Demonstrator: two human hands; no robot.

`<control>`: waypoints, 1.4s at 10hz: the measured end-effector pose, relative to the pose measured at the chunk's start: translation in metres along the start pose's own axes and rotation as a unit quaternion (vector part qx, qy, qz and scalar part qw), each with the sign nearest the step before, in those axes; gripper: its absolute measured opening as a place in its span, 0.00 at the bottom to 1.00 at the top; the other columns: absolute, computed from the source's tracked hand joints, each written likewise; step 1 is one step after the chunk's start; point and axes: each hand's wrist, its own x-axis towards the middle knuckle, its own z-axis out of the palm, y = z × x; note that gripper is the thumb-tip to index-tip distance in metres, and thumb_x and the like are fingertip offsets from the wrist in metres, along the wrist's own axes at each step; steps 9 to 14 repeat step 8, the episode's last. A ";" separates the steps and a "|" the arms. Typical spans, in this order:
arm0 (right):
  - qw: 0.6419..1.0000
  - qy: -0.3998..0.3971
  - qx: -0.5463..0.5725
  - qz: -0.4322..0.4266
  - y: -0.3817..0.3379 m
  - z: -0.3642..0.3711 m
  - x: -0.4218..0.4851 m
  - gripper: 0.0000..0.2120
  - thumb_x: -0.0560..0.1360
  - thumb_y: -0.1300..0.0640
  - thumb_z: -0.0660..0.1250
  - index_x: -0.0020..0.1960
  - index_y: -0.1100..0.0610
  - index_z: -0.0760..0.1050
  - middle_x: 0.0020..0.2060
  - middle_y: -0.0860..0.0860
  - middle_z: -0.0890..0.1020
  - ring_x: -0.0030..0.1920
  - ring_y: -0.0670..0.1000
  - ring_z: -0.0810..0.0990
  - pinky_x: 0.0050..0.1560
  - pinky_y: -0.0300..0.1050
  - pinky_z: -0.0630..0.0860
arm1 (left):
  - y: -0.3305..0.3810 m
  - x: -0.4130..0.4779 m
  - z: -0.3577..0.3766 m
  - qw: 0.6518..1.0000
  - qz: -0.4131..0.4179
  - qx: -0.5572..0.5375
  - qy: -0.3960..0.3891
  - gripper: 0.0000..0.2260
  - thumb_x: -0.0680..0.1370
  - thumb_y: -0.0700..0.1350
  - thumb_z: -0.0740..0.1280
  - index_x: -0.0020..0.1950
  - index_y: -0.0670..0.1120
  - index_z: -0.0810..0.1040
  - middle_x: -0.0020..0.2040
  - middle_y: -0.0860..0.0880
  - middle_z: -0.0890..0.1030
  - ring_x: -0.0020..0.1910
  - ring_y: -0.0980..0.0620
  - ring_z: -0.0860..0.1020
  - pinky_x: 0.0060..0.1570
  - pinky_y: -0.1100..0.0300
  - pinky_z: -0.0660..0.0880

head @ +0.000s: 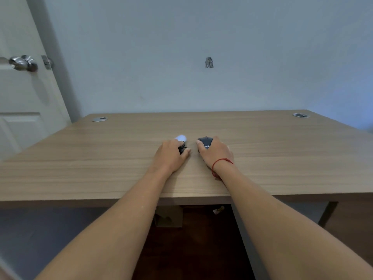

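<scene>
1. Head view: our left hand (171, 153) curls over a small black-and-white object (181, 141) on the counter (101, 168); most of it is hidden, perhaps with a cord.
2. Our right hand (217, 153) cups a dark rounded object (204, 142) just beside.
3. We judge both light, rigid and smooth; grip them across the sides.
</scene>
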 end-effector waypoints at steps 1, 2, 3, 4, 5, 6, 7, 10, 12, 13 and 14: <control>1.000 0.004 0.004 0.012 0.000 -0.002 0.007 0.27 0.74 0.35 0.58 0.63 0.54 0.71 0.59 0.54 0.81 0.62 0.59 0.76 0.63 0.54 0.71 | 0.004 0.005 0.005 1.000 -0.007 0.011 -0.004 0.14 0.77 0.52 0.64 0.44 0.40 0.78 0.45 0.42 0.80 0.46 0.41 0.77 0.42 0.53 0.71; 1.000 0.004 0.013 0.016 0.001 -0.004 0.006 0.27 0.73 0.34 0.58 0.62 0.53 0.72 0.58 0.52 0.81 0.62 0.58 0.76 0.63 0.54 0.71 | 0.006 0.006 0.005 1.000 -0.011 0.015 -0.004 0.14 0.77 0.52 0.64 0.47 0.41 0.79 0.47 0.43 0.80 0.48 0.41 0.78 0.42 0.54 0.71; 1.000 0.008 0.024 0.009 0.001 -0.006 -0.002 0.30 0.71 0.32 0.58 0.62 0.53 0.71 0.57 0.50 0.81 0.61 0.56 0.76 0.63 0.54 0.72 | 0.007 0.001 0.002 1.000 -0.007 -0.001 0.004 0.12 0.76 0.53 0.66 0.47 0.44 0.76 0.46 0.45 0.78 0.49 0.42 0.78 0.41 0.57 0.70; 1.000 0.015 0.003 0.001 0.001 -0.014 -0.019 0.34 0.70 0.31 0.59 0.65 0.55 0.69 0.59 0.52 0.80 0.62 0.56 0.76 0.65 0.54 0.71 | 0.010 -0.008 -0.004 1.000 -0.004 -0.030 0.008 0.18 0.74 0.54 0.68 0.61 0.48 0.73 0.56 0.47 0.78 0.56 0.44 0.77 0.47 0.56 0.73; 0.999 0.010 -0.039 -0.018 0.008 -0.020 -0.033 0.40 0.70 0.30 0.59 0.70 0.58 0.66 0.64 0.54 0.78 0.67 0.57 0.73 0.68 0.54 0.68 | 0.012 -0.020 -0.009 0.996 -0.059 -0.070 -0.016 0.35 0.74 0.56 0.68 0.76 0.48 0.59 0.73 0.46 0.68 0.70 0.45 0.69 0.64 0.53 0.69; 0.994 -0.014 -0.103 -0.034 0.009 -0.030 -0.051 0.41 0.72 0.30 0.58 0.72 0.60 0.65 0.69 0.57 0.73 0.70 0.58 0.69 0.71 0.53 0.64 | 0.013 -0.032 -0.013 0.991 -0.106 -0.076 -0.040 0.38 0.73 0.59 0.67 0.76 0.45 0.56 0.75 0.45 0.64 0.73 0.45 0.64 0.69 0.51 0.66; 0.984 -0.032 -0.168 -0.056 0.012 -0.040 -0.069 0.40 0.74 0.31 0.56 0.71 0.61 0.66 0.69 0.57 0.72 0.71 0.57 0.68 0.72 0.53 0.62 | 0.014 -0.043 -0.017 0.988 -0.133 -0.065 -0.048 0.36 0.71 0.61 0.66 0.73 0.44 0.61 0.70 0.44 0.70 0.69 0.44 0.69 0.65 0.50 0.70; 0.977 -0.069 -0.187 -0.077 0.016 -0.046 -0.079 0.37 0.75 0.32 0.52 0.73 0.57 0.66 0.72 0.54 0.69 0.72 0.56 0.66 0.73 0.55 0.60 | 0.015 -0.052 -0.022 0.987 -0.146 -0.010 -0.063 0.32 0.72 0.63 0.63 0.67 0.43 0.70 0.66 0.42 0.75 0.65 0.42 0.73 0.62 0.50 0.72; 0.977 -0.069 -0.187 -0.077 0.016 -0.046 -0.079 0.37 0.75 0.32 0.52 0.73 0.57 0.66 0.72 0.54 0.69 0.72 0.56 0.66 0.73 0.55 0.60 | 0.015 -0.052 -0.022 0.987 -0.146 -0.010 -0.063 0.32 0.72 0.63 0.63 0.67 0.43 0.70 0.66 0.42 0.75 0.65 0.42 0.73 0.62 0.50 0.72; 0.977 -0.069 -0.187 -0.077 0.016 -0.046 -0.079 0.37 0.75 0.32 0.52 0.73 0.57 0.66 0.72 0.54 0.69 0.72 0.56 0.66 0.73 0.55 0.60 | 0.015 -0.052 -0.022 0.987 -0.146 -0.010 -0.063 0.32 0.72 0.63 0.63 0.67 0.43 0.70 0.66 0.42 0.75 0.65 0.42 0.73 0.62 0.50 0.72; 0.977 -0.069 -0.187 -0.077 0.016 -0.046 -0.079 0.37 0.75 0.32 0.52 0.73 0.57 0.66 0.72 0.54 0.69 0.72 0.56 0.66 0.73 0.55 0.60 | 0.015 -0.052 -0.022 0.987 -0.146 -0.010 -0.063 0.32 0.72 0.63 0.63 0.67 0.43 0.70 0.66 0.42 0.75 0.65 0.42 0.73 0.62 0.50 0.72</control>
